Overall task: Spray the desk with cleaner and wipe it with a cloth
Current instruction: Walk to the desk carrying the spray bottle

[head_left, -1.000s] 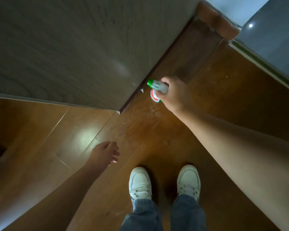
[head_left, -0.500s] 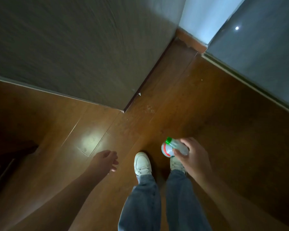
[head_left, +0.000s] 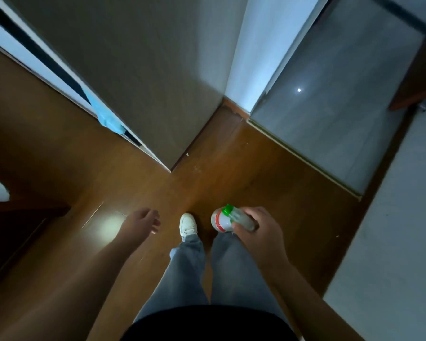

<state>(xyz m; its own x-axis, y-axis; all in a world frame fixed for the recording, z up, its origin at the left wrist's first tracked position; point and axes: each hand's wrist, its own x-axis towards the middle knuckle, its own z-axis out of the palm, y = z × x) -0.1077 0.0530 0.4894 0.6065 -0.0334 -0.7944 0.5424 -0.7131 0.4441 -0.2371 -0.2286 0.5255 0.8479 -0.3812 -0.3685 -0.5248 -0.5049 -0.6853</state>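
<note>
- Plainly, the task stood at its very start, as far as the head view showed: the cleaner was in hand, but no spraying or wiping could be judged done.
- The right hand [head_left: 261,232] was closed around a spray bottle [head_left: 228,220], held low in front of the legs, just above the right foot, its green cap pointing away from the body.
- The left hand [head_left: 140,223] hung loose and half open, holding nothing.
- A light blue cloth [head_left: 106,116] draped over the edge of a white surface at upper left, well apart from both hands; whether that surface was the tabletop I could not tell.
- Left to do, by my judgement: reach the desk, spray, fetch the cloth, wipe.
- The bottle looked like smooth translucent plastic, rounded, with a red band on its white body.
- The floor [head_left: 268,173] was glossy brown wood-look planks, catching a bright reflection near the left hand.
- A grey wood-grain panel [head_left: 145,70] stood ahead, matte and flat.
</note>
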